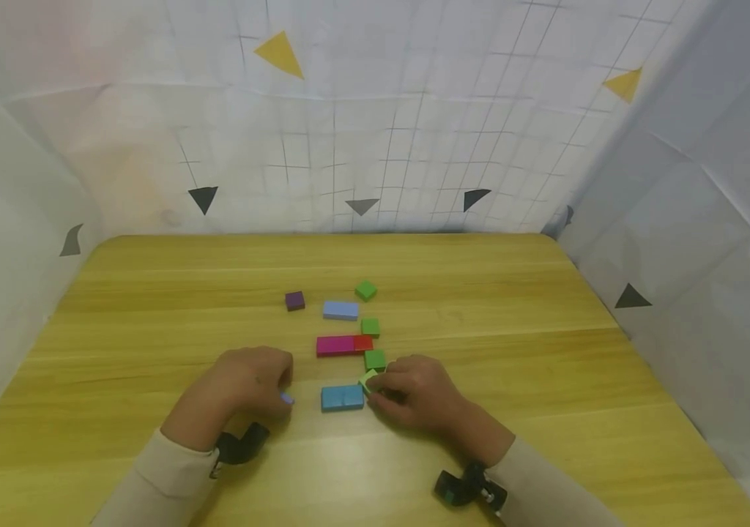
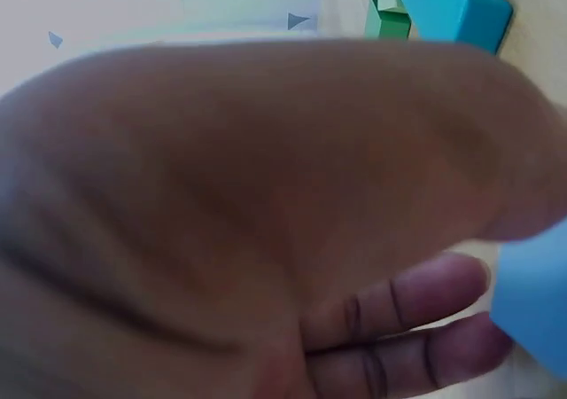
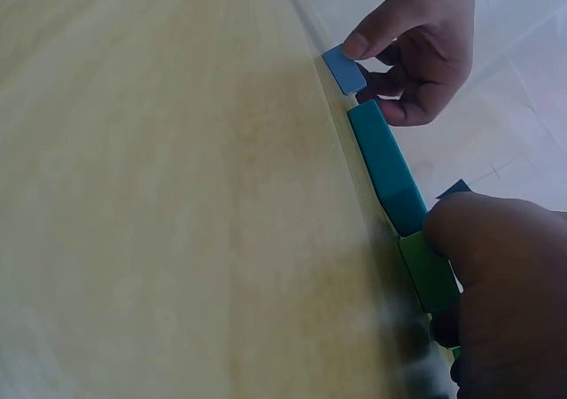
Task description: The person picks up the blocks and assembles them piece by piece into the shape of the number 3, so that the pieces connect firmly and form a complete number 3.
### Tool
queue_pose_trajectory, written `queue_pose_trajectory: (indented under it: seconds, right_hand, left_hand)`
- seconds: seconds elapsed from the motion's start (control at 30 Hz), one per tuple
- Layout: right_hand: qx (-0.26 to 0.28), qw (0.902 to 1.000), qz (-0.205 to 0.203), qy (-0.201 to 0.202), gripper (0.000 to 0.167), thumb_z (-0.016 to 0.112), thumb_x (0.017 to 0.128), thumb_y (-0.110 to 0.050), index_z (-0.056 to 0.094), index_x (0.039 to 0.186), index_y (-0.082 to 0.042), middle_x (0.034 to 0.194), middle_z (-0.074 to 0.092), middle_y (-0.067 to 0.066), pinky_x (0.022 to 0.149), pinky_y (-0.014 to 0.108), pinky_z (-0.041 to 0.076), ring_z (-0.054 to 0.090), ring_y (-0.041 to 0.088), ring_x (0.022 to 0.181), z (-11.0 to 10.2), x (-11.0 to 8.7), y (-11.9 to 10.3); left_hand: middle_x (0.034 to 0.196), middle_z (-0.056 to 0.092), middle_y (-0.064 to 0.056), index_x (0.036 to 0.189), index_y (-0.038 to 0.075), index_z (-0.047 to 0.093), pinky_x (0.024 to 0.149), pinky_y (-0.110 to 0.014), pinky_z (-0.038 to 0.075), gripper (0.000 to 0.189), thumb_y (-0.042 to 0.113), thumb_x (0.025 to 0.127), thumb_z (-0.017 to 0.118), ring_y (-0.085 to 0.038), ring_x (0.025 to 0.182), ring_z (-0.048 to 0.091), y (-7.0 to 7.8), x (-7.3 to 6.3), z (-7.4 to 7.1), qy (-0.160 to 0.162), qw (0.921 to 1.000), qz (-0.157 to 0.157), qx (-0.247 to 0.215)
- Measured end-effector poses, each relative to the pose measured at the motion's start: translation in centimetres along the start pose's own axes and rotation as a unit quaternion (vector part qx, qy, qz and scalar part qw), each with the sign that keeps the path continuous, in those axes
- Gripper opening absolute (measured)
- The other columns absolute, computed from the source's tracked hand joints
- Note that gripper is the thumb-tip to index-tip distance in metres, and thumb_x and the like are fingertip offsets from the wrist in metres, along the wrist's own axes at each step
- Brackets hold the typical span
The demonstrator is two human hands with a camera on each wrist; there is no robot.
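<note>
My left hand (image 1: 243, 380) pinches a small light-blue block (image 3: 344, 69) between thumb and fingers, low over the table left of the row of blocks. In the left wrist view this block (image 2: 536, 293) shows at the right edge, beside the fingertips. My right hand (image 1: 421, 394) pinches a light green block (image 1: 368, 379), set at an angle by the right end of a long blue block (image 1: 340, 398). Behind it sits a green block (image 1: 375, 359), near the right fingers. The right wrist view has the pinched green block (image 3: 429, 270) close against the blue block's end.
Farther back, a magenta block (image 1: 335, 346) lies end to end with a red block (image 1: 363, 343). Around them are another green block (image 1: 370, 327), a periwinkle block (image 1: 340, 310), a purple block (image 1: 294, 301) and a tilted green block (image 1: 366, 290). White cloth (image 1: 375, 132) walls the wooden table (image 1: 513, 307).
</note>
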State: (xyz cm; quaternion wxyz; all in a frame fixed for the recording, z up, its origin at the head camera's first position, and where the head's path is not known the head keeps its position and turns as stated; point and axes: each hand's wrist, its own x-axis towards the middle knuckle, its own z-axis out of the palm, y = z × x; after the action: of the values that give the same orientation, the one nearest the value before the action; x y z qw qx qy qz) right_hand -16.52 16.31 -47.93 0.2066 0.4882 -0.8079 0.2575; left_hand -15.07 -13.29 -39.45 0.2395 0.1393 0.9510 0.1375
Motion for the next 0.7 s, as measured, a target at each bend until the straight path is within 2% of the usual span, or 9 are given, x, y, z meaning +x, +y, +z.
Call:
queue_pose_trajectory:
  seconds: [0.43, 0.7]
  right_hand:
    - [-0.001, 1.0, -0.004, 0.003, 0.014, 0.078, 0.082, -0.023, 0.078, 0.095, -0.019, 0.07, 0.061, -0.014, 0.056, 0.014, 0.038, 0.043, -0.003, 0.059, 0.08, -0.09, 0.14]
    - [-0.001, 1.0, -0.002, 0.0, 0.014, 0.077, 0.082, -0.024, 0.078, 0.095, -0.019, 0.07, 0.06, -0.014, 0.056, 0.014, 0.037, 0.042, -0.002, 0.059, 0.06, -0.09, 0.19]
  left_hand:
    - [0.077, 0.059, 0.0, 0.08, 0.015, 0.061, 0.061, -0.035, 0.042, 0.027, 0.035, 0.08, 0.08, -0.019, 0.07, 0.053, -0.29, 0.15, -0.17, 0.0, 0.9998, -0.02, 0.0]
    - [0.073, 0.058, 0.002, 0.076, 0.016, 0.06, 0.059, -0.034, 0.04, 0.029, 0.036, 0.079, 0.08, -0.018, 0.067, 0.052, -0.32, 0.24, -0.02, 0.022, 0.9997, -0.011, 0.0]
